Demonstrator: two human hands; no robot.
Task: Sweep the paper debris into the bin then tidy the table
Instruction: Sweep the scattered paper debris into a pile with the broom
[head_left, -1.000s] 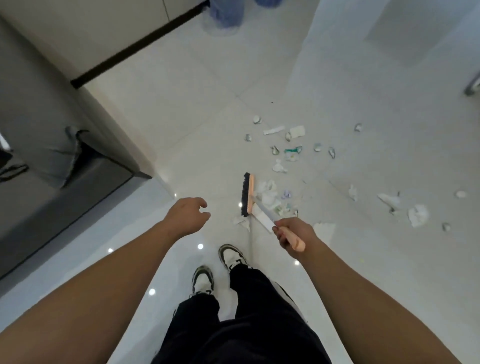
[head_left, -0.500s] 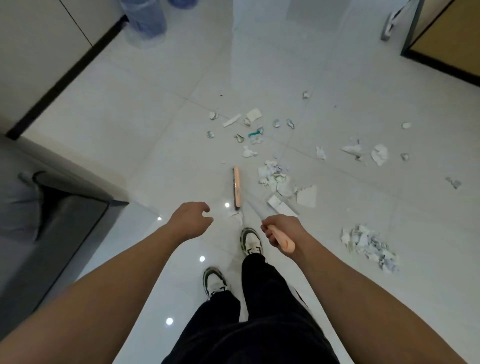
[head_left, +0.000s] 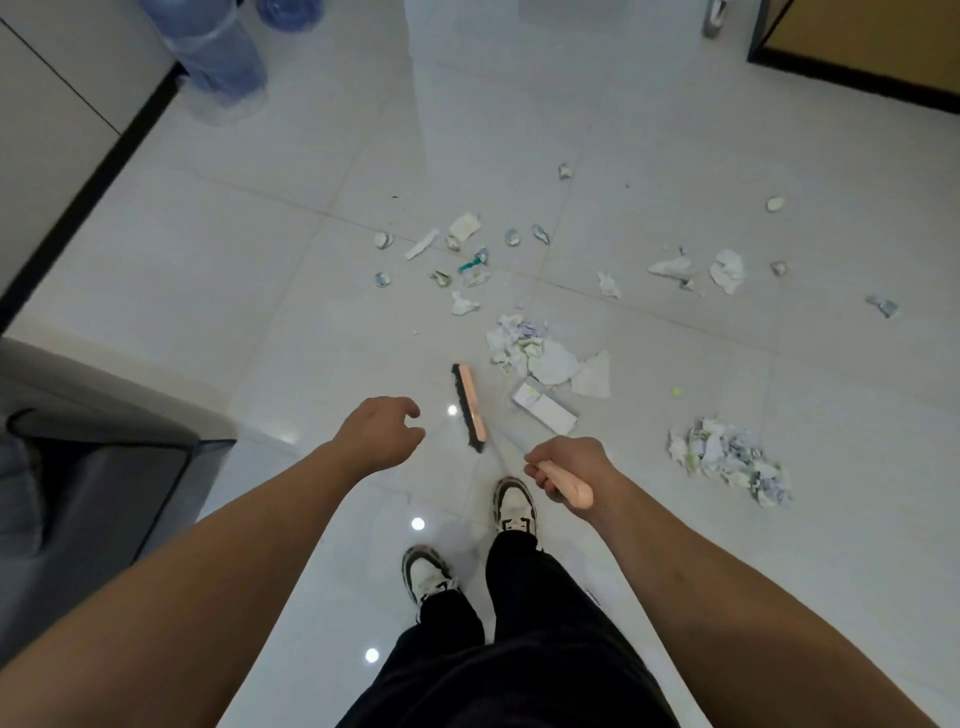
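My right hand (head_left: 566, 470) grips the peach handle of a broom whose flat peach head with dark bristles (head_left: 470, 408) rests on the white tile floor just ahead of my feet. My left hand (head_left: 382, 431) hovers empty, fingers loosely curled, left of the broom head. Torn paper debris lies scattered ahead: a heap (head_left: 540, 356) right of the broom head, a second pile (head_left: 727, 457) at the far right, a small white box (head_left: 543, 410), and several loose scraps (head_left: 467, 249) further out. No bin is recognisable in view.
A grey sofa (head_left: 93, 467) fills the lower left. Blue water bottles (head_left: 218, 47) stand against the wall at the top left. A wooden, dark-edged piece of furniture (head_left: 872, 47) sits at the top right. My shoes (head_left: 514, 506) stand just behind the broom.
The view has swung to the right, bringing the far-right pile and the wooden furniture into sight. The broom head has come away from the central heap and now lies left of it.
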